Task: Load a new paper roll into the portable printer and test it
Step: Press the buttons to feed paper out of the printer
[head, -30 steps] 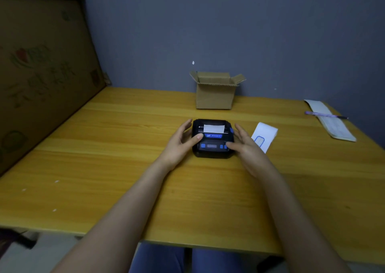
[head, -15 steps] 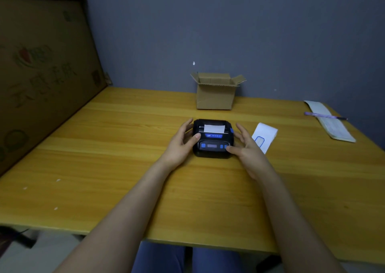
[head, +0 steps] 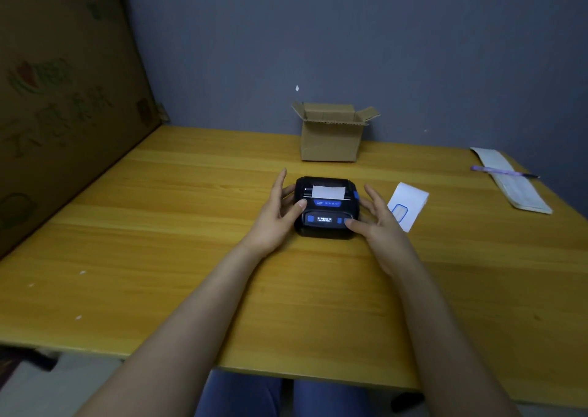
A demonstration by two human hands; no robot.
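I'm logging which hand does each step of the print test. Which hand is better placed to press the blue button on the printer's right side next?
Probably the right hand: its thumb tip already rests at the right blue button on the printer. The left hand braces the opposite side, thumb on the top cover.

1. The wooden table (head: pixel 191 257) fills the view, its yellow grain running left to right and a few pale specks near its left front edge.
2. The portable printer (head: pixel 326 208) sits on it in the middle, a short white paper strip (head: pixel 328 191) showing at its slot.
3. Just right of the printer lies a white slip (head: pixel 409 201) with a blue outline.
4. Behind, near the wall, stands an open cardboard box (head: pixel 332 141).
5. Far right: a long paper (head: pixel 512 181) with a purple pen (head: pixel 502 172) across it.
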